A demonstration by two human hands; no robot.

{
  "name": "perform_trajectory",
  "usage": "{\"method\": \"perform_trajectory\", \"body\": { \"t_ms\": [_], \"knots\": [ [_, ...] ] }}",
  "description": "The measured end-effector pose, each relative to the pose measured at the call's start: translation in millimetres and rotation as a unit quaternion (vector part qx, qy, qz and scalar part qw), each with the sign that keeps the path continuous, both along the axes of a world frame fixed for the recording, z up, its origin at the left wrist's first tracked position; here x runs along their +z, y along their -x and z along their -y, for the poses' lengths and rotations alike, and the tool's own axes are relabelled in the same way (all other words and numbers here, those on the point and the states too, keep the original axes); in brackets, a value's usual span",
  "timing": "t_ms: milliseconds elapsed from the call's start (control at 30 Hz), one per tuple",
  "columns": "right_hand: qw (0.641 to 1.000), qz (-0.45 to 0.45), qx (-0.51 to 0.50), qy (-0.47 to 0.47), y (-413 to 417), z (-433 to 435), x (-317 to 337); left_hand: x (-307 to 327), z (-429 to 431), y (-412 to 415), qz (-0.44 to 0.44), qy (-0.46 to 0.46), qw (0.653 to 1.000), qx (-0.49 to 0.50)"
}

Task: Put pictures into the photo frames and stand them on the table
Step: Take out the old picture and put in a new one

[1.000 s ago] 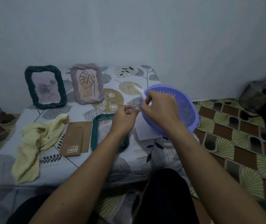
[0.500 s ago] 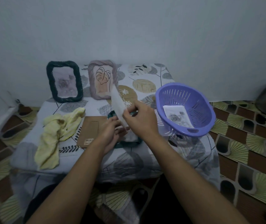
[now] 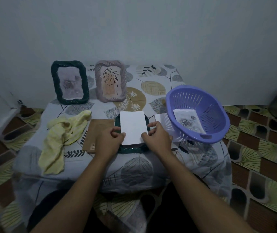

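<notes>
A white picture sheet (image 3: 133,126), blank side up, lies over a dark green frame (image 3: 131,148) that rests flat near the table's front edge. My left hand (image 3: 109,140) pinches the sheet's lower left corner and my right hand (image 3: 156,137) pinches its lower right corner. At the back stand a dark green frame (image 3: 69,84) holding a rose picture and a mauve frame (image 3: 110,83) holding a leaf drawing. A brown backing board (image 3: 99,132) lies left of the flat frame.
A purple basket (image 3: 196,113) on the right holds another rose picture (image 3: 187,121). A white sheet (image 3: 158,118) peeks out beside it. A yellow cloth (image 3: 62,138) lies on the left. The small table (image 3: 87,163) has a leaf-patterned cover; patterned floor surrounds it.
The sheet came out of the basket, was carried left and turned from edge-up to lying flat over the green frame. Both hands now hold its lower corners.
</notes>
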State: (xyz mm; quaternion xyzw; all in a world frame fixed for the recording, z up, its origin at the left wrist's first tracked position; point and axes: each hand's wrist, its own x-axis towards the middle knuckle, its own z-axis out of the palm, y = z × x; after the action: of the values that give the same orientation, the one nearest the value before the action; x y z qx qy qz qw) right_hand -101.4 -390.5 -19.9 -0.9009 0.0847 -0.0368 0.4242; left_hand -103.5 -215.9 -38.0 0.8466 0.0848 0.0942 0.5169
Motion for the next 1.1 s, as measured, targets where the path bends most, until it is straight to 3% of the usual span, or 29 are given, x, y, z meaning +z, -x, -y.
{"method": "perform_trajectory", "body": {
  "t_ms": [167,400,1100],
  "knots": [
    [0.995,-0.017,0.024,0.096,0.2,5.4,-8.5,-16.4,0.4,0.4,0.033,-0.116,0.993,0.018],
    [0.989,-0.002,0.039,0.145,-5.1,5.3,-17.3,-18.3,-1.8,-2.3,0.043,-0.219,0.974,0.044],
    [0.986,-0.007,0.054,0.158,-10.2,3.9,-25.7,-15.8,-3.3,-27.3,0.018,-0.251,0.968,-0.019]
  ]
}}
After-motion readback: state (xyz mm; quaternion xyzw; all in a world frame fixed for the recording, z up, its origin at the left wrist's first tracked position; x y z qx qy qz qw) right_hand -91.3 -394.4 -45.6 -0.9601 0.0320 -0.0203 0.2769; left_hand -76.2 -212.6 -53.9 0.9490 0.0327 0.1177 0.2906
